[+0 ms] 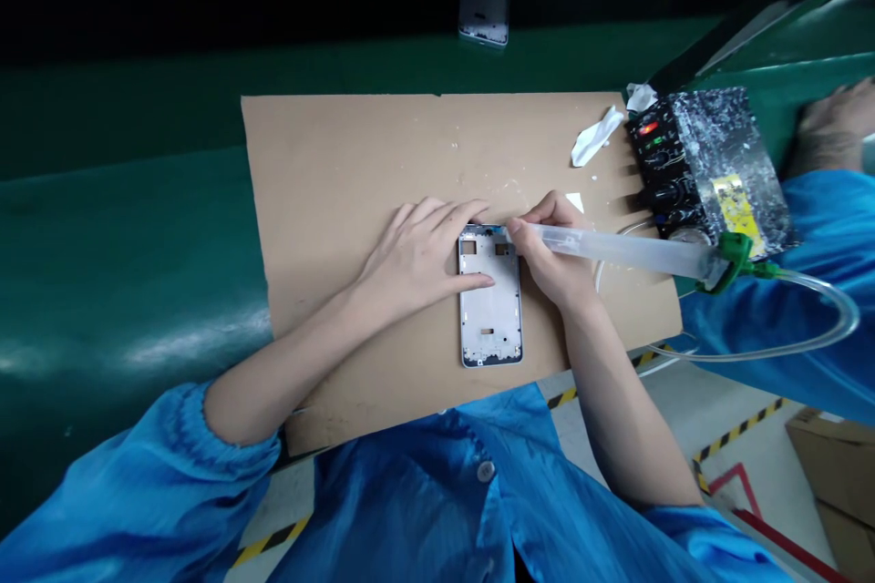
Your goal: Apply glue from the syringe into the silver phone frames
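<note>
A silver phone frame (pixel 490 319) with dark edges and small cut-outs lies flat on a sheet of brown cardboard (pixel 328 155). My left hand (pixel 424 255) is open at the frame's upper left; its thumb lies across the frame's face and the stretched fingers reach to the top edge. In my right hand (pixel 557 260) is a clear dispensing syringe (pixel 615 248), gripped near its front end. The syringe tip is at the frame's upper right corner, partly hidden by the fingers. A green cap (pixel 731 262) and clear hose (pixel 820 346) are on the syringe's rear.
A paint-spattered black control box (pixel 725 155) with lit digits stands at the right. Crumpled white tissue (pixel 597 137) lies beside it. Another phone frame (pixel 484 5) rests on the green surface at the back. Another person's blue sleeve (pixel 827 237) is at far right, near cardboard boxes (pixel 838 465).
</note>
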The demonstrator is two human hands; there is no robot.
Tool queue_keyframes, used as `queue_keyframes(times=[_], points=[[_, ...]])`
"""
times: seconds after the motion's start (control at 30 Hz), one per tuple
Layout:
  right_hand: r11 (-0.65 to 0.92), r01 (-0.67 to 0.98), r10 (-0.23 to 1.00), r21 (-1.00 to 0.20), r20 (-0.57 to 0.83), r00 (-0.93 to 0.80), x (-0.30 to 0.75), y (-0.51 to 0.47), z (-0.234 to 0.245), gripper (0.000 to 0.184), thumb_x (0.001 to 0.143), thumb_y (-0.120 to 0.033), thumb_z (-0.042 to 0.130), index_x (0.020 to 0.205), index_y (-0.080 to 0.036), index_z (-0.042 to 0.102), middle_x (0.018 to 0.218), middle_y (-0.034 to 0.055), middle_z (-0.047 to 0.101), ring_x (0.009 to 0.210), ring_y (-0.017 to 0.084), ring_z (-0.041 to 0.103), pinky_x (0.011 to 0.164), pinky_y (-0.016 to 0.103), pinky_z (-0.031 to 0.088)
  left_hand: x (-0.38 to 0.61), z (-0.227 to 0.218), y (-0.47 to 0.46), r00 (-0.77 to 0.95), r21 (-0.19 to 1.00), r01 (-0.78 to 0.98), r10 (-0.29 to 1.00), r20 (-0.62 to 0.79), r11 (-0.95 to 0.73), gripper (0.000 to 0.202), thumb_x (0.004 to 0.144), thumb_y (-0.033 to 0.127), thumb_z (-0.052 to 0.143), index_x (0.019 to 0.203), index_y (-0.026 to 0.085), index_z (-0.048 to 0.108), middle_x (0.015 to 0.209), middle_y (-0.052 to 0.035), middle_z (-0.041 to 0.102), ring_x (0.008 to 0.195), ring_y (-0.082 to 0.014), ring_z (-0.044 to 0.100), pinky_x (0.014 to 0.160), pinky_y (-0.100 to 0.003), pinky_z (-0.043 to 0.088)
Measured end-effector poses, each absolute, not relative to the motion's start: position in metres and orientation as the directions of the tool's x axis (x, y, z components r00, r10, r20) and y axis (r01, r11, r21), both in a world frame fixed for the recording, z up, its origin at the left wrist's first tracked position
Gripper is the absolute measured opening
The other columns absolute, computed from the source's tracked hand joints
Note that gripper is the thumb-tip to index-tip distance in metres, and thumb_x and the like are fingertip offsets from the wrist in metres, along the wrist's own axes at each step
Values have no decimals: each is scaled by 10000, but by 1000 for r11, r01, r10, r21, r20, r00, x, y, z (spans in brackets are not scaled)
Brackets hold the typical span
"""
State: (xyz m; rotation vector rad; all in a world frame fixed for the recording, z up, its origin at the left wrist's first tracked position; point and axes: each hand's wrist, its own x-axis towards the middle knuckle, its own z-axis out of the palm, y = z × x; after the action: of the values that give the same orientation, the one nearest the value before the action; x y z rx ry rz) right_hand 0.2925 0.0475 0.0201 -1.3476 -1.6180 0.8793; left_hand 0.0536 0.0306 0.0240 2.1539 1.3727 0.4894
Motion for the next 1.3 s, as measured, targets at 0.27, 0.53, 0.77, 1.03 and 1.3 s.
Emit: queue_keyframes(times=[0.27, 0.53, 0.77, 1.03, 1.3], points=[[172, 365, 985, -915, 152, -84, 294, 47, 20, 460, 1043, -614, 874, 843, -316, 587, 715, -6, 681, 619, 204, 592, 606, 407, 455, 54, 26, 30, 421, 622, 708, 907, 9, -334, 889, 984, 596, 953, 1725, 287, 570, 1655, -96, 741, 1482, -376, 632, 1260, -482, 438], [182, 394, 983, -901, 158, -94, 294, 48, 19, 499, 1039, -705, 855, 855, -320, 597, 739, 1, 695, 641, 212, 601, 615, 412, 465, 54, 29, 30, 422, 616, 716, 906, -6, -329, 896, 985, 603, 954, 1724, 264, 578, 1693, -101, 720, 1494, -385, 624, 1259, -485, 441], [169, 382, 985, -908, 150, -79, 293, 48, 21, 478, 1039, -657, 859, 845, -324, 576, 710, -8, 678, 623, 209, 594, 609, 416, 473, 55, 29, 31, 420, 611, 721, 907, -8, -328, 880, 978, 614, 953, 1705, 271, 596, 1658, -105, 740, 1499, -394, 623, 1273, -500, 438], [180, 355, 984, -917, 165, -72, 292, 48, 19, 412, 1032, -540, 870, 832, -318, 586, 714, -13, 660, 618, 200, 573, 603, 404, 435, 53, 26, 32, 427, 625, 706, 904, 0, -333, 898, 973, 615, 946, 1716, 274, 574, 1643, -110, 750, 1465, -388, 642, 1271, -508, 435], [157, 376, 988, -913, 151, -47, 293, 49, 19, 416, 997, -545, 867, 808, -312, 579, 700, -15, 657, 635, 195, 561, 605, 393, 442, 55, 28, 31, 428, 611, 713, 904, 8, -343, 882, 958, 543, 991, 1690, 256, 593, 1636, -107, 753, 1459, -374, 653, 1207, -467, 466]])
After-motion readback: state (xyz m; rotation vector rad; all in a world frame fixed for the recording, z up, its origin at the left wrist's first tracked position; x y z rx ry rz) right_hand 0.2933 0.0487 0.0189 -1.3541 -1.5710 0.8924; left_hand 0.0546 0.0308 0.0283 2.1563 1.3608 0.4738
